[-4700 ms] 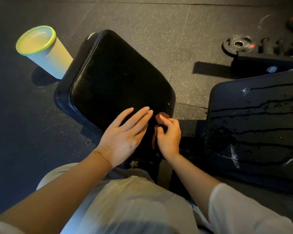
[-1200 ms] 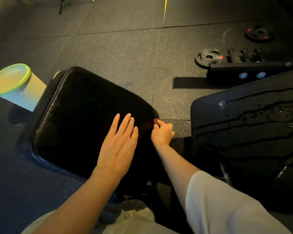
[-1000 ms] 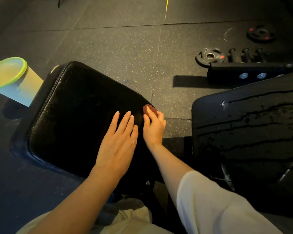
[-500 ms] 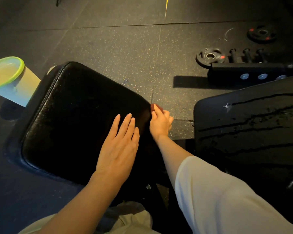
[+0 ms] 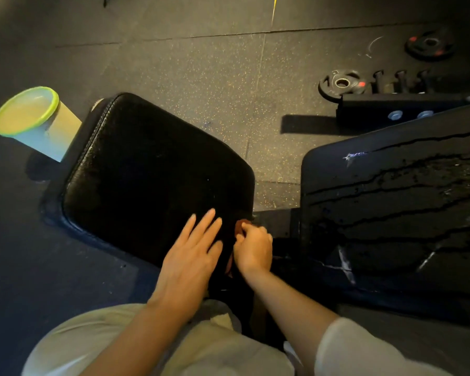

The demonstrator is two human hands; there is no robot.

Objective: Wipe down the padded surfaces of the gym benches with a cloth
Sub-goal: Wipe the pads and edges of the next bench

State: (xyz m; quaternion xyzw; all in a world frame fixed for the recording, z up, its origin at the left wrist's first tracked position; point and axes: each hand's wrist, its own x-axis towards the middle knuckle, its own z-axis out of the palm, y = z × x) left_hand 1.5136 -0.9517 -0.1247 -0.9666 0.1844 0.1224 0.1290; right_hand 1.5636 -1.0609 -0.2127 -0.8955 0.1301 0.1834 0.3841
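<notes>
At the near right corner of the black padded bench seat, the right hand curls its fingers around a small reddish-brown cloth, pinching it against the seat's edge; most of the cloth is hidden under the hand. Just left of it, the left hand lies flat on the seat with its fingers straight and slightly spread, holding nothing. Right of the seat, apart from it, stands a second black padded bench surface, streaked with wet lines. Beyond the seat's far left corner sits a pale tub with a lime-green rim. Black weight plates lie on the speckled rubber floor well beyond the seat, to the right.
</notes>
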